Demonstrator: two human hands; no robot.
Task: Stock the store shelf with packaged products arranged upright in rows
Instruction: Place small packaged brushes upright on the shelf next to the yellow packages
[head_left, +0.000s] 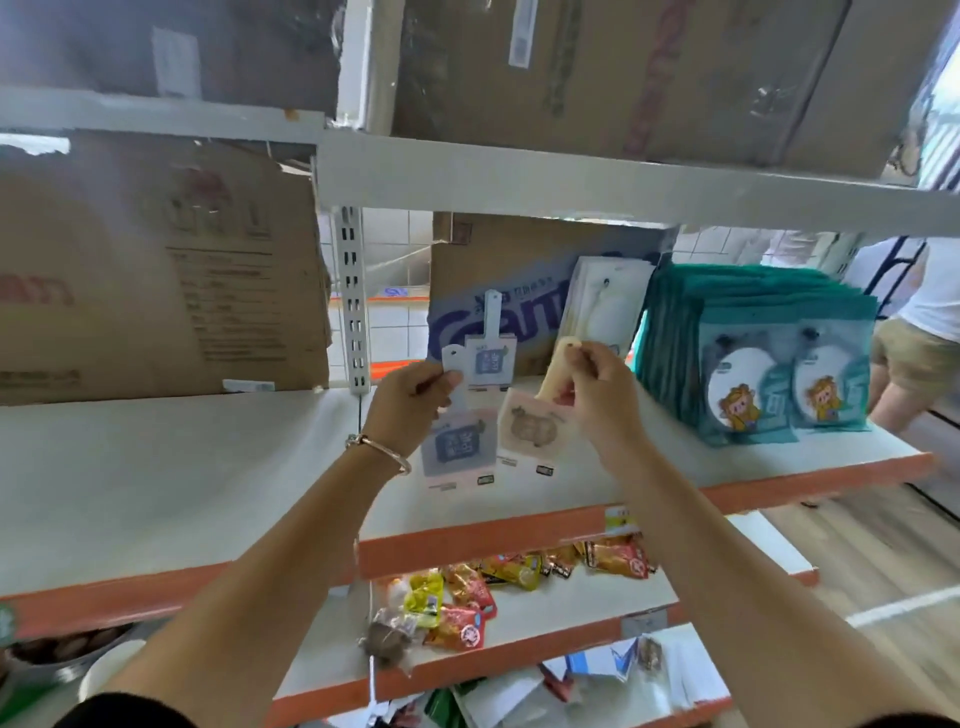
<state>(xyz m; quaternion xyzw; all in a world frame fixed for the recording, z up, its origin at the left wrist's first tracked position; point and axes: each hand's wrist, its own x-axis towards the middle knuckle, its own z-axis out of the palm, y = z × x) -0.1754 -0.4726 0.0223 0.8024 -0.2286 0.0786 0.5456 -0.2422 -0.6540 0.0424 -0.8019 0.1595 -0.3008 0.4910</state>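
Left grip (415, 400), right grip (597, 389) atop packets (449, 449)

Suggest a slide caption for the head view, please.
Left hand holds a blue-label packet, right hand a brown-label packet, beside teal packs.

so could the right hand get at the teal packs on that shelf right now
Probably not to pick one up: the right hand pinches a pink pack, so it is full. The way looks free, since the teal packs stand just to its right on the shelf with nothing between.

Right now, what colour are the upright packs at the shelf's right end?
Teal packs, white oval and cartoon figure on front; head view.
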